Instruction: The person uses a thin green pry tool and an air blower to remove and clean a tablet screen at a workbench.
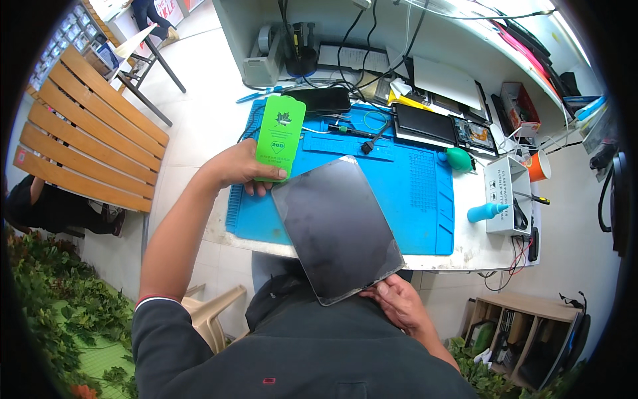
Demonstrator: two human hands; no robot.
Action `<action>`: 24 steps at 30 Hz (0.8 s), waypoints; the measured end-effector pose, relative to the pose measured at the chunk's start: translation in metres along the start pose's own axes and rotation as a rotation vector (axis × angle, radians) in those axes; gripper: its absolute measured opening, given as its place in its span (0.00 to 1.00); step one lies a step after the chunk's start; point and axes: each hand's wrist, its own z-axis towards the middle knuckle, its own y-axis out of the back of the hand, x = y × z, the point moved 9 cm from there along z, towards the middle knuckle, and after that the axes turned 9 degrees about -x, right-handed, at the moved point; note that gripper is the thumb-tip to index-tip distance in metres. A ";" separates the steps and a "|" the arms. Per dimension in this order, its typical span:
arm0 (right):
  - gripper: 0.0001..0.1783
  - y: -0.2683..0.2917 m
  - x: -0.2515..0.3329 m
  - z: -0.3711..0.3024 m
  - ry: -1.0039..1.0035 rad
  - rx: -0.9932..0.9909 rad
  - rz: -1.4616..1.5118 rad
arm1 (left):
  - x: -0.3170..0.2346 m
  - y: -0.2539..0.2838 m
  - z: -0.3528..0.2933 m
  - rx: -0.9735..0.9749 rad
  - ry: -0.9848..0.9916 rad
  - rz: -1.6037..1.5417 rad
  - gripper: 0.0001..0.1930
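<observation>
My left hand [234, 163] pinches the lower end of a bright green, phone-shaped card [280, 130], thumb on its face. The card has rounded corners, a dark leaf print and small lettering. Just to its right, a tablet [335, 229] with a dark, smudged screen lies tilted, its far part over the blue mat [422, 219] and its near end past the bench edge, close to my body. My right hand [401, 302] grips the tablet's near right corner, fingers partly hidden beneath. The left fingertips come close to the tablet's far left corner; whether they touch cannot be made out.
Behind the mat lie a black phone [318, 101], a dark flat device [425, 124], an opened device [473, 133] and cables. Rightward stand a green blower bulb [458, 159], a blue bottle [487, 212] and a white box [506, 193]. A wooden slatted bench [93, 133] stands left.
</observation>
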 end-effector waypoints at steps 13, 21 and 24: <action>0.25 -0.030 -0.004 0.008 -0.020 0.204 0.182 | 0.012 0.000 -0.004 -0.021 -0.053 -0.047 0.25; 0.25 -0.032 -0.006 -0.002 -0.056 0.259 0.167 | 0.014 -0.005 -0.012 -0.092 -0.077 -0.149 0.26; 0.25 -0.037 -0.001 -0.006 -0.053 0.263 0.151 | 0.006 -0.009 -0.019 -0.074 -0.130 -0.240 0.27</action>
